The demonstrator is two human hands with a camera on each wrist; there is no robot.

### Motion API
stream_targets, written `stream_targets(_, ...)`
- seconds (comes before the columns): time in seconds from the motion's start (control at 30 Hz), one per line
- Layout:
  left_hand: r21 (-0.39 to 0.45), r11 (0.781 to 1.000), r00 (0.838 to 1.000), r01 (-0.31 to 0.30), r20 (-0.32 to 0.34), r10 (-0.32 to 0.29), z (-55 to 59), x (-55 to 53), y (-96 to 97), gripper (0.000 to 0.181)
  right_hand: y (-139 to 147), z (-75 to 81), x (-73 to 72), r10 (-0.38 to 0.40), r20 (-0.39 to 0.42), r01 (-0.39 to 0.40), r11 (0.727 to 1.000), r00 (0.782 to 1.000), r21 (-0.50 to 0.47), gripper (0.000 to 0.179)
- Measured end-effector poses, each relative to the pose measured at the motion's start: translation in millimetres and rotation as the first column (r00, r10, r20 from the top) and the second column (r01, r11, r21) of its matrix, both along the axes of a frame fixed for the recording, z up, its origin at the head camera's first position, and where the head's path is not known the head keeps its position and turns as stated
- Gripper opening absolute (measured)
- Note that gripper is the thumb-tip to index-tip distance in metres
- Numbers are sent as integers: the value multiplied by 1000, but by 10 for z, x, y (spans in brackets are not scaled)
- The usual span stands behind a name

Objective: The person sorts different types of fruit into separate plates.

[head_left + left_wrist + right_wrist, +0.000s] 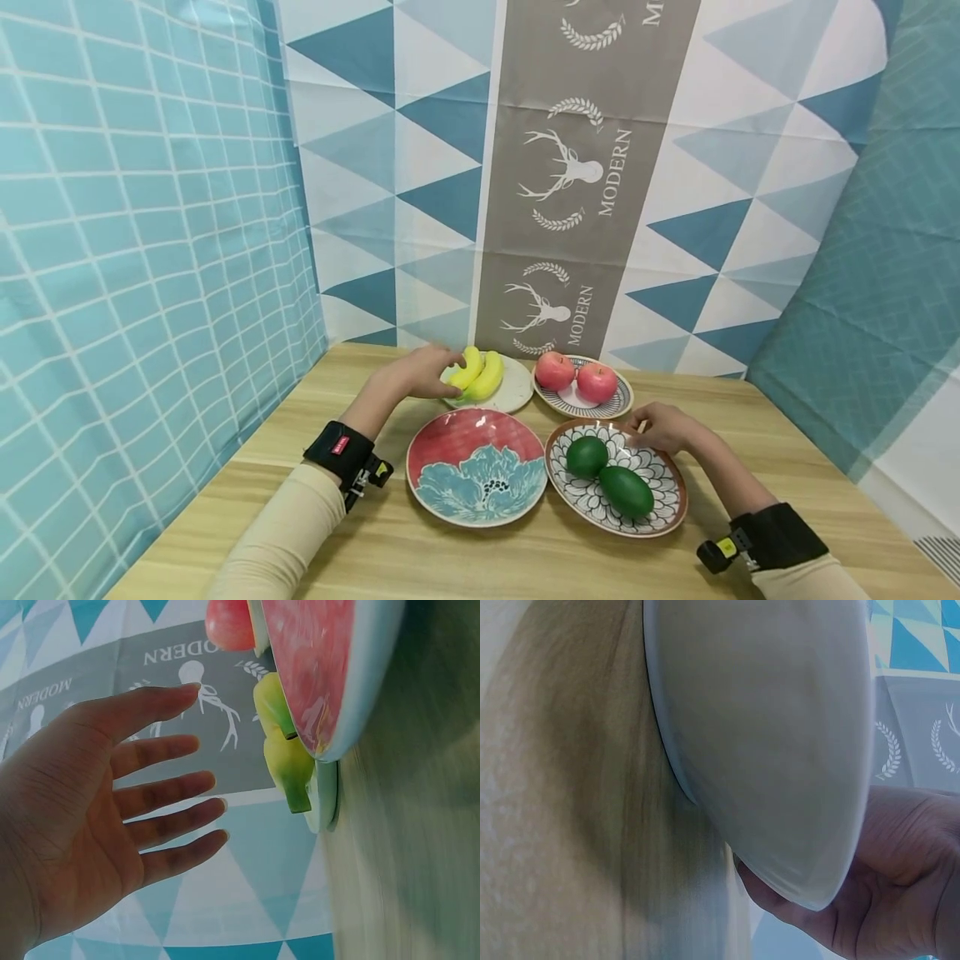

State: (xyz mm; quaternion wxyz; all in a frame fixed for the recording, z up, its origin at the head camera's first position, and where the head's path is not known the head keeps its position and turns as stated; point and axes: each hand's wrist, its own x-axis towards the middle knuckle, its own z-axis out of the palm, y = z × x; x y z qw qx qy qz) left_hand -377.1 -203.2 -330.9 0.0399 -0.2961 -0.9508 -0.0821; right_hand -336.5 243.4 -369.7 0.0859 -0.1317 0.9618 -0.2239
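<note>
The left hand [426,373], fingers spread, hovers beside bananas [486,377] on a white plate [517,387], seemingly not yet grasped. Apples [556,371] already sit plated; farther right, the right hand [667,428] pinches the rim of a patterned plate [663,493] holding green fruits [627,492], apparently not yet lifted.

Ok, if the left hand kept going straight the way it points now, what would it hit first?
Most likely the left-hand yellow banana on the white plate; the left hand points towards it. The remaining gap is hard to judge.
</note>
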Motion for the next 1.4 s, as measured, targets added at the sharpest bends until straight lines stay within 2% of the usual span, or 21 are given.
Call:
stream_targets(0.13, -6, 1000, 1000, 13, 23, -13, 41, 81, 13, 55, 2, 6, 13, -2, 1, 2, 1000, 1000, -4, 12)
stream_targets(0.23, -22, 1000, 995, 23, 97, -21, 81, 191, 22, 55, -7, 7, 18, -1, 3, 1, 1000, 1000, -3, 12)
stream_targets(0.37, -52, 998, 980, 17, 197, -6, 109, 303, 22, 53, -11, 2, 21, -3, 2, 3, 1000, 1000, 2, 12)
stream_targets(0.6, -86, 996, 962, -13, 272, 36, 69, 357, -27, 47, -13, -2, 25, -12, 11, 12, 1000, 1000, -2, 13)
stream_targets(0.67, -79, 997, 952, -22, 304, 45, 55, 365, -38, 45, -13, -4, 26, -16, 13, 16, 1000, 1000, -2, 12)
stream_targets(0.73, -53, 998, 933, -36, 356, 53, 47, 375, -38, 44, -14, -2, 25, -16, 8, 16, 1000, 1000, 1, 13)
stream_targets(0.9, -2, 996, 868, -94, 490, 83, 29, 407, -7, 49, -21, 3, 26, -20, 6, 20, 1000, 1000, 7, 14)
stream_targets(1.07, 14, 986, 814, -165, 566, 128, -28, 421, 0, 56, -22, -4, 32, -22, 13, 22, 1000, 1000, -1, 13)
stream_targets(1.17, 42, 982, 784, -184, 609, 121, -79, 405, -21, 58, -22, -3, 38, -16, 14, 16, 1000, 1000, -13, 13)
stream_targets(1.4, 115, 979, 748, -169, 662, 51, -178, 316, -102, 59, -11, 1, 14, 4, 13, -4, 1000, 1000, -12, 14)
